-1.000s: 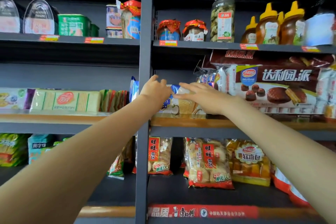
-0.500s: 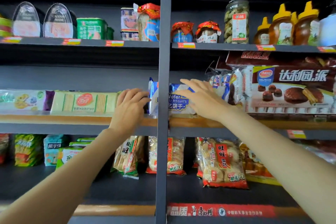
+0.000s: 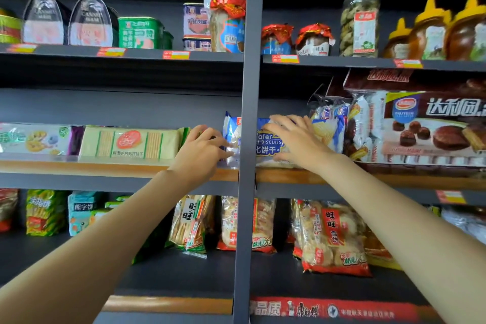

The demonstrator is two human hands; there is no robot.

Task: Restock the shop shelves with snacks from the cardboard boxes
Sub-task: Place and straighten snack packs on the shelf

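A blue-and-white wafer biscuit pack (image 3: 265,143) stands on the wooden-edged middle shelf (image 3: 126,167), half hidden behind the grey upright post (image 3: 247,139). My left hand (image 3: 202,151) reaches in from the left of the post, and its curled fingers pinch the pack's left end. My right hand (image 3: 295,139) lies over the pack's right half, fingers across its top edge and thumb along its lower edge. No cardboard box is in view.
Cracker packs (image 3: 128,142) fill the shelf left of my hand. More wafer packs (image 3: 331,113) and chocolate pie boxes (image 3: 434,126) stand to the right. Cans and jars (image 3: 360,21) line the upper shelf. Rice cracker bags (image 3: 331,234) stand on the lower shelf.
The view has shifted left. My left hand came off the post, dropped left, then moved right onto the pack's left end. My right hand stays on the pack.
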